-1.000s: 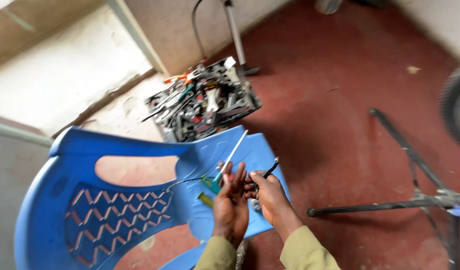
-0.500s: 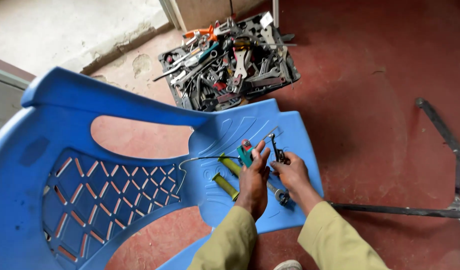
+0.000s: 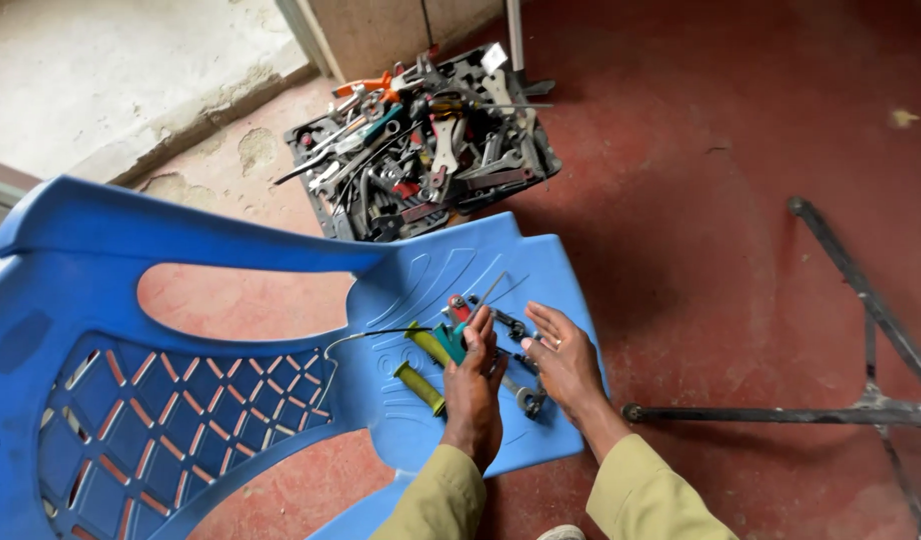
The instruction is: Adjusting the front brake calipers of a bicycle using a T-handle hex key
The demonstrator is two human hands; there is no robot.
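A blue plastic chair (image 3: 181,330) lies tipped over on the red floor, its seat (image 3: 521,270) facing up under my hands. My left hand (image 3: 473,395) is closed on a small teal-and-red tool (image 3: 453,335) with a thin metal rod sticking out toward the upper right. A thin dark cable (image 3: 371,335) runs left from it. My right hand (image 3: 566,360) rests flat with fingers spread, touching small dark metal parts (image 3: 511,328). Two green handlebar grips (image 3: 421,388) lie on the seat just left of my left hand.
A black tray (image 3: 426,140) heaped with wrenches, pliers and screwdrivers sits on the floor beyond the seat. A dark metal stand (image 3: 861,400) stretches across the floor at the right. A pale concrete step (image 3: 111,80) runs along the upper left.
The view has swung closer over the seat. My hands have settled lower on it, the left still gripping the teal tool, the right opening flat beside the metal parts.
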